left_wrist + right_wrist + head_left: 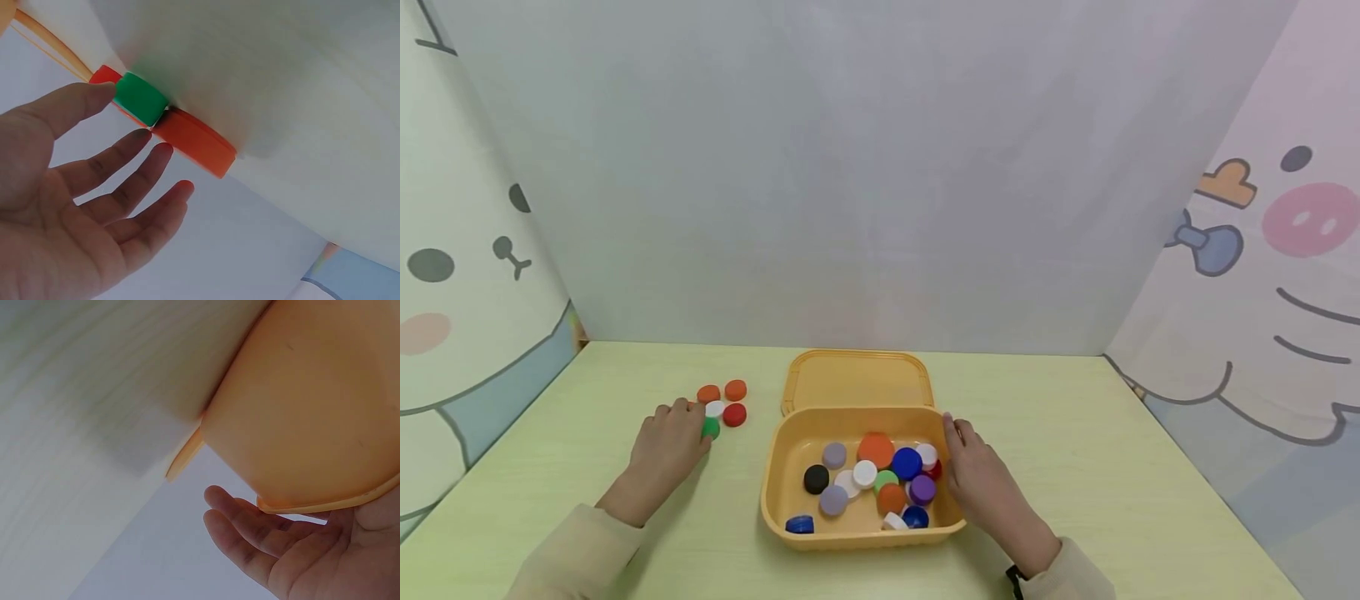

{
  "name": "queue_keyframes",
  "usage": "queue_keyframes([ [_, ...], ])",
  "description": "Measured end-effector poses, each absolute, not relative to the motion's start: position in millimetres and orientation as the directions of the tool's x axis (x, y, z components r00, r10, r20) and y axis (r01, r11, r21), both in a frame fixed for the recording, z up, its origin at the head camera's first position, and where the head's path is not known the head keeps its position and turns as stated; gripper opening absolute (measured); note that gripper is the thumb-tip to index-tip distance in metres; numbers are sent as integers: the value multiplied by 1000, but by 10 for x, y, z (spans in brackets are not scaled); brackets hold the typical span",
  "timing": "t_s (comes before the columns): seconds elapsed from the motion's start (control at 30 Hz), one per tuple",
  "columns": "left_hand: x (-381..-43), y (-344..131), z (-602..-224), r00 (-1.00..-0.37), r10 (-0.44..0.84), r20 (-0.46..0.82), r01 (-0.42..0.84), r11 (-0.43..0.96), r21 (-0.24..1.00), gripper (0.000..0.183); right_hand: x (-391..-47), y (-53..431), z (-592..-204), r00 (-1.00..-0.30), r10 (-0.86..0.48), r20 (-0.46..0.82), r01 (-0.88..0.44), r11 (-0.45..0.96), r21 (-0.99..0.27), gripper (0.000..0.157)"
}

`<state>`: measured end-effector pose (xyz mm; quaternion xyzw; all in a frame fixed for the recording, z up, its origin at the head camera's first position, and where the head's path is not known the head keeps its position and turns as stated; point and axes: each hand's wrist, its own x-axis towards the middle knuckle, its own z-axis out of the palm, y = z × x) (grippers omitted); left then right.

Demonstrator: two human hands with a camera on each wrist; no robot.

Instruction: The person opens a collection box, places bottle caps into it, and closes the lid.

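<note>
My left hand (pixel 666 446) is at a small group of round plastic caps on the left of the table. In the left wrist view its thumb touches the green cap (pixel 142 100), and the other fingers are loosely bent and spread beside an orange cap (pixel 197 142). A red cap (pixel 734 415), a white cap (pixel 715 409) and another orange cap (pixel 735 390) lie close by. My right hand (pixel 988 487) rests against the right rim of a yellow box (pixel 790 433), with its fingers extended; its thumb is hidden.
Several mixed caps lie in the box, among them a black cap (pixel 816 479), a blue cap (pixel 906 463) and a purple cap (pixel 922 490). Behind the box is a yellow lid (pixel 857 379). A grey curtain (pixel 880 183) hangs at the table's back edge.
</note>
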<state>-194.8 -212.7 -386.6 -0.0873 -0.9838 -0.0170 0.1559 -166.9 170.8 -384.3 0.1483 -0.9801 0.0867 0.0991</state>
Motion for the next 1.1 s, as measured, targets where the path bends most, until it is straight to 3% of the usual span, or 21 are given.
queue_keyframes([
  [0.33, -1974, -2140, -3912, -921, 185, 343, 193, 981, -13, 33, -1671, 1708, -3842, -935, -276, 224, -312, 939, -147, 51],
  [0.7, -2010, -2151, -3941, -931, 184, 316, 181, 983, -37, 39, -1666, 1705, -3826, -943, -265, 200, -296, 945, -143, 52],
  [1.1, -1990, -2126, -3861, -918, 189, 349, 201, 980, -1, 39, -1668, 1710, -3824, -941, -267, 207, -301, 941, -153, 52],
])
